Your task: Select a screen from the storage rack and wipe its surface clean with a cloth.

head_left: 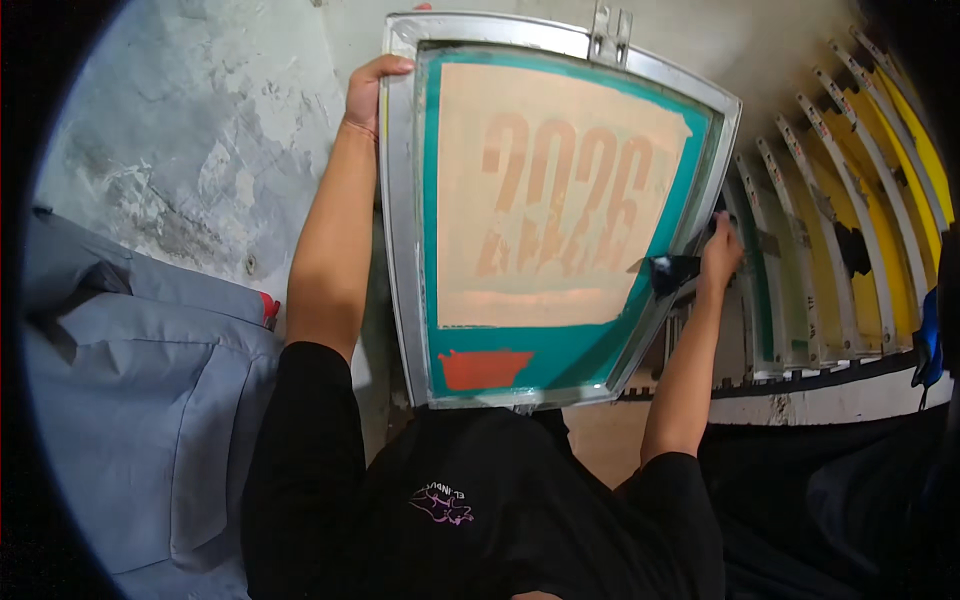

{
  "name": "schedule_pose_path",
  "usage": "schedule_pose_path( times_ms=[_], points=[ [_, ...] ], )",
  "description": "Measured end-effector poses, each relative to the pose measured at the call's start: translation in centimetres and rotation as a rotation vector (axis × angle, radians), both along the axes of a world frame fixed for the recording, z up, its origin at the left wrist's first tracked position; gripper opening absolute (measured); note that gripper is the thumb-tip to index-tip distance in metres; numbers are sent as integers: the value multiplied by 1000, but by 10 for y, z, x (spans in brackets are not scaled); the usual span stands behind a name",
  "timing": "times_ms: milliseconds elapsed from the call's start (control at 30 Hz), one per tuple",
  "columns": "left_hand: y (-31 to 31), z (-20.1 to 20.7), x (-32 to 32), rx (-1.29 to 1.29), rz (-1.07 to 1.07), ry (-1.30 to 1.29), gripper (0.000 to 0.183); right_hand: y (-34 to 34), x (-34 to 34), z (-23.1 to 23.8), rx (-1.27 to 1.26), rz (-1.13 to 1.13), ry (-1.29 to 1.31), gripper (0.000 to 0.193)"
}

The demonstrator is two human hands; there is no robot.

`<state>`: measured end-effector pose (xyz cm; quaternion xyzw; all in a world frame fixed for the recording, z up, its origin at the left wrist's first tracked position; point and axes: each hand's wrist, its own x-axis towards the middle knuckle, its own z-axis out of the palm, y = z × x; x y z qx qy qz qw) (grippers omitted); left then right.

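A screen printing frame point(400, 230) with a silver metal rim is held up in front of my chest, tilted. Its green mesh point(590, 345) carries a large pale peach panel with block digits, and a red-orange patch point(485, 369) lies low on the left. A metal bracket point(609, 38) juts from the top edge. My left hand point(372, 92) is closed on the upper left side of the rim, thumb in front. At the right side, my right hand point(721, 256) is closed round a shiny black object point(673, 272), whose kind I cannot make out; it overlaps the rim.
Several more screen frames point(815, 220), with yellow and green mesh, stand upright in a row in a rack at the right. A blue item point(928, 340) hangs at the far right. Grey fabric point(120, 400) drapes at the left, below a stained grey surface point(220, 130).
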<state>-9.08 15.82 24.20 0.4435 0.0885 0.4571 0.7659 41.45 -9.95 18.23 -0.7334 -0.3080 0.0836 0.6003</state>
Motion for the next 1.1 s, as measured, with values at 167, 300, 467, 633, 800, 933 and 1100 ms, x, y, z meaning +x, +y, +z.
schedule_pose_path(
  times_ms=[167, 300, 467, 633, 800, 933, 1100],
  points=[
    [-10, 3, -3, 2, -67, -24, 50, -4, -12, -53, -85, 171, 239, 86],
    [-14, 0, -1, 137, -38, -163, 81, -10, -23, -61, -143, 218, 266, 86],
    [2, -7, -16, 109, -259, -215, 59, -6, -31, -62, -119, 130, 144, 80],
    [22, -19, -32, 55, -108, -222, 45, -4, -21, -68, -122, 162, 89, 71],
    [32, -22, -36, -42, -23, -53, 56, -15, -23, -99, -90, 97, 41, 72],
    [17, -18, -24, 49, 28, -84, 68, -55, -30, -129, -223, 77, -163, 63],
    [0, -6, -2, 113, 50, -91, 70, -92, -8, -93, -556, 19, -240, 75]
  ],
)
